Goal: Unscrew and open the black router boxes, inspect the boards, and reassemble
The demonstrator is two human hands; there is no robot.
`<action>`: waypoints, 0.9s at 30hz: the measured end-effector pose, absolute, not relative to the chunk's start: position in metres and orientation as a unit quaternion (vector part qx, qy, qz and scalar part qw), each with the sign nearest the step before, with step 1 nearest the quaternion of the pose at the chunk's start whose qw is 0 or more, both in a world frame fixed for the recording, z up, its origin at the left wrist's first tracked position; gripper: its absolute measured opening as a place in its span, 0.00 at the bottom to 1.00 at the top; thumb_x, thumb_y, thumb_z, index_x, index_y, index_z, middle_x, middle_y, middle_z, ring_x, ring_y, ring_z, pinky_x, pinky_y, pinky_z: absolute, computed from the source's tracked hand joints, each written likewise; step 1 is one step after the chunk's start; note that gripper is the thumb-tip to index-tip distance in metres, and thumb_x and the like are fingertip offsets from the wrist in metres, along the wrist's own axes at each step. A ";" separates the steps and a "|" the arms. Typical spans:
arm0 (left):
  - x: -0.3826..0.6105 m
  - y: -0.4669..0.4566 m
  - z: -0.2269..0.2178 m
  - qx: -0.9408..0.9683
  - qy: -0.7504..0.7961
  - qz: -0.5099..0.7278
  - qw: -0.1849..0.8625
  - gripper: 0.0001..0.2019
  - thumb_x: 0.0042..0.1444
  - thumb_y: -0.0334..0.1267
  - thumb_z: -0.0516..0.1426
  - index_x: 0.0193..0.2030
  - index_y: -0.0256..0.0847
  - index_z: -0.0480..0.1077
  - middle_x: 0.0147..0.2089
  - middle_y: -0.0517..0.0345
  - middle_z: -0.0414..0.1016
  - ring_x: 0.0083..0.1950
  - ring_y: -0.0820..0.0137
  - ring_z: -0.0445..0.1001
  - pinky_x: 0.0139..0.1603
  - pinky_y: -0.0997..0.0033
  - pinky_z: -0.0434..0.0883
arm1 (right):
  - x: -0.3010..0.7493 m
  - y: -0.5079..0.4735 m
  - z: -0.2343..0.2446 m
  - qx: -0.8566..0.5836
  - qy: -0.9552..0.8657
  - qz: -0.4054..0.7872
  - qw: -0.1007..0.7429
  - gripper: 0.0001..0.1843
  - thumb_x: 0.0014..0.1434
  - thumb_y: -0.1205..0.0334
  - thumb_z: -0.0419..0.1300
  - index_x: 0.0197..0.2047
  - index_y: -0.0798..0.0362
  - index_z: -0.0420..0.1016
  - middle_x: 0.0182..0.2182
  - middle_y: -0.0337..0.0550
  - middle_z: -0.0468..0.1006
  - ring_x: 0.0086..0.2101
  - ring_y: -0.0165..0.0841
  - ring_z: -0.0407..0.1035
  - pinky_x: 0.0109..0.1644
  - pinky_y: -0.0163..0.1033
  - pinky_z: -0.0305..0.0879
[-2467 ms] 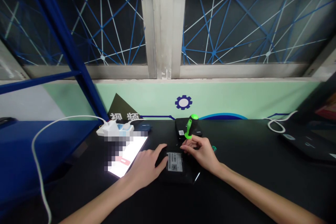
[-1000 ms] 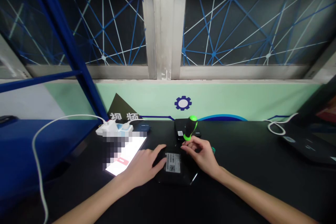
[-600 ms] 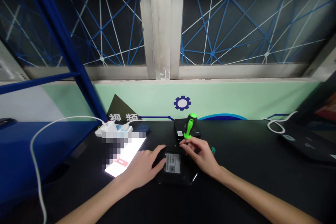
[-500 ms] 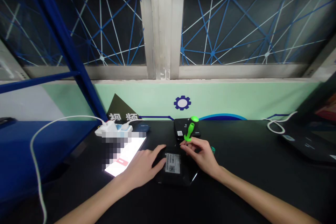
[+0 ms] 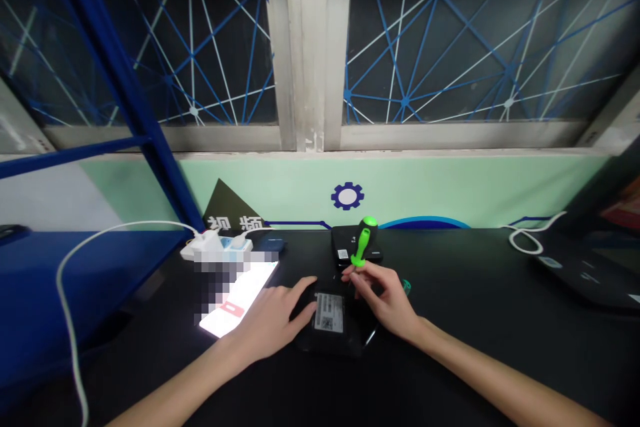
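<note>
A black device point(image 5: 337, 341) with a white printed label point(image 5: 329, 313) lies flat on the dark table before me. My left hand point(image 5: 273, 317) rests at its left edge, thumb and forefinger stretched out and apart; the other fingers are tucked from sight. In my right hand point(image 5: 387, 293) is a screwdriver point(image 5: 363, 247) with a green and black handle, pinched low near the collar. It stands nearly upright over the device's right side. The fingers hide most of its shaft, and its tip cannot be made out.
Behind the screwdriver sits a second black box point(image 5: 344, 240). A lit phone or tablet point(image 5: 237, 303) lies left of my left hand. Farther back are a white power strip point(image 5: 220, 245) with plugs and cable, and a small dark blue item point(image 5: 273, 245). A black router-like device point(image 5: 590, 277) lies far right.
The screwdriver's handle has shifted very slightly, and the right fingers have moved a little with it. My left hand stays in place on the device.
</note>
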State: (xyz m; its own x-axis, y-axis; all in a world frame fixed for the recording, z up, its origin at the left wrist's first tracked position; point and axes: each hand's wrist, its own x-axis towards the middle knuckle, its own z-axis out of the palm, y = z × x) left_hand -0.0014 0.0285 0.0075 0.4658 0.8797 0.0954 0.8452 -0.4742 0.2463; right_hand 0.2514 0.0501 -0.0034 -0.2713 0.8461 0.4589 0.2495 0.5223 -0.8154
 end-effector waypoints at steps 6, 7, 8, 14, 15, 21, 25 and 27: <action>-0.002 0.029 0.006 0.854 0.501 0.109 0.083 0.24 0.72 0.52 0.44 0.70 0.46 0.58 0.28 0.60 0.74 0.30 0.61 0.76 0.32 0.69 0.63 | 0.248 0.054 -0.006 -0.388 -0.698 0.312 0.515 0.17 0.58 0.48 0.67 0.32 0.55 0.79 0.21 0.39 0.75 0.20 0.28 0.63 0.24 0.33 0.62; -0.002 0.029 0.006 0.854 0.502 0.109 0.081 0.24 0.72 0.52 0.44 0.69 0.46 0.58 0.29 0.60 0.74 0.31 0.61 0.76 0.33 0.69 0.63 | 0.248 0.054 -0.006 -0.388 -0.687 0.328 0.520 0.17 0.58 0.48 0.68 0.31 0.54 0.78 0.23 0.41 0.77 0.20 0.29 0.65 0.24 0.33 0.63; -0.002 0.029 0.005 0.854 0.503 0.108 0.079 0.24 0.72 0.52 0.44 0.69 0.47 0.58 0.29 0.60 0.74 0.31 0.61 0.76 0.33 0.68 0.64 | 0.248 0.054 -0.006 -0.386 -0.679 0.342 0.522 0.17 0.58 0.47 0.68 0.31 0.54 0.77 0.24 0.42 0.79 0.21 0.29 0.67 0.25 0.34 0.64; -0.002 0.029 0.006 0.856 0.500 0.109 0.081 0.24 0.72 0.52 0.44 0.70 0.47 0.58 0.28 0.60 0.74 0.30 0.61 0.76 0.33 0.68 0.65 | 0.251 0.049 -0.004 -0.371 -0.716 0.329 0.491 0.15 0.67 0.51 0.59 0.39 0.54 0.80 0.31 0.46 0.82 0.23 0.31 0.69 0.28 0.35 0.66; -0.002 0.029 0.006 0.856 0.500 0.109 0.081 0.24 0.72 0.52 0.44 0.70 0.46 0.58 0.28 0.60 0.74 0.30 0.61 0.76 0.33 0.68 0.65 | 0.251 0.049 -0.004 -0.371 -0.724 0.319 0.486 0.15 0.67 0.51 0.58 0.41 0.54 0.80 0.30 0.45 0.82 0.23 0.30 0.68 0.28 0.35 0.66; -0.002 0.029 0.007 0.855 0.502 0.106 0.079 0.24 0.72 0.52 0.44 0.70 0.46 0.59 0.29 0.59 0.74 0.31 0.60 0.76 0.33 0.68 0.65 | 0.250 0.053 -0.006 -0.379 -0.721 0.276 0.510 0.14 0.61 0.50 0.66 0.34 0.54 0.81 0.23 0.40 0.75 0.20 0.28 0.60 0.25 0.34 0.61; -0.002 0.028 0.007 0.854 0.504 0.103 0.077 0.24 0.72 0.52 0.45 0.70 0.47 0.58 0.29 0.59 0.74 0.30 0.60 0.76 0.33 0.68 0.64 | 0.249 0.054 -0.010 -0.389 -0.687 0.314 0.527 0.15 0.58 0.49 0.68 0.31 0.54 0.78 0.22 0.41 0.78 0.19 0.29 0.65 0.22 0.34 0.62; -0.002 0.028 0.007 0.854 0.504 0.103 0.077 0.24 0.72 0.52 0.44 0.69 0.47 0.59 0.28 0.59 0.74 0.30 0.60 0.75 0.32 0.68 0.64 | 0.249 0.053 -0.011 -0.391 -0.685 0.322 0.523 0.15 0.60 0.49 0.67 0.32 0.54 0.79 0.24 0.43 0.80 0.19 0.30 0.68 0.23 0.34 0.64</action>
State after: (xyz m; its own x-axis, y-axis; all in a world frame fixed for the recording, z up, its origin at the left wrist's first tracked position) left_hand -0.0025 0.0278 0.0070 0.4717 0.8763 0.0975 0.8446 -0.4808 0.2354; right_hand 0.2494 0.0534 -0.0109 -0.1465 0.8732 0.4647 0.1997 0.4862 -0.8507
